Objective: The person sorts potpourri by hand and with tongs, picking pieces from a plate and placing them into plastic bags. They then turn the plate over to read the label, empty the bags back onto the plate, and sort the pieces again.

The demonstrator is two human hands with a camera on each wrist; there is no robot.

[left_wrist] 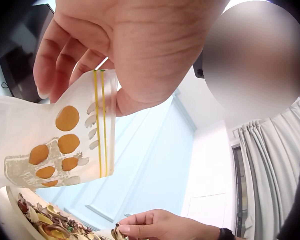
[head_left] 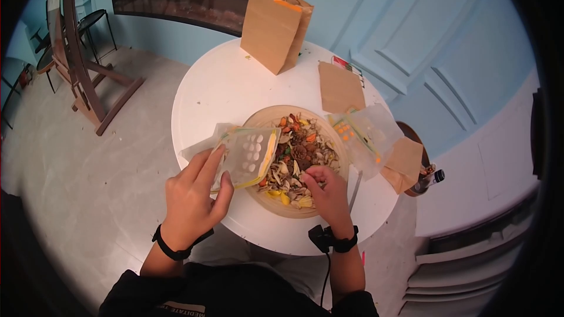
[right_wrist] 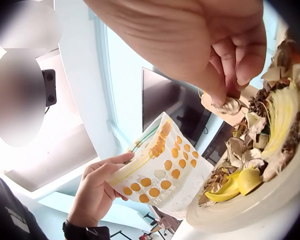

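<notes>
My left hand (head_left: pixel 194 194) holds a translucent zip bag (head_left: pixel 249 155) printed with orange and white dots, at the left side of a round, pale bowl (head_left: pixel 302 214). In the left wrist view, the thumb and fingers sit at the bag's yellow zip edge. Dried potpourri (head_left: pixel 302 147) fills the bowl: petals, cone-like pieces, orange and yellow bits. Over the bowl's right part, my right hand (head_left: pixel 330 194) pinches a small, pale, curled dried piece (right_wrist: pixel 229 106) between thumb and fingers. Yellow pieces (right_wrist: pixel 235 185) lie near the bowl's edge.
On the round white table (head_left: pixel 205 88) stand a brown paper bag (head_left: pixel 273 29) at the back and a flat brown packet (head_left: pixel 341 87). Another dotted zip bag (head_left: pixel 373 135) lies right of the bowl, near a second brown packet (head_left: pixel 402 164). A basket with a bottle (head_left: pixel 435 177) stands beyond the right edge.
</notes>
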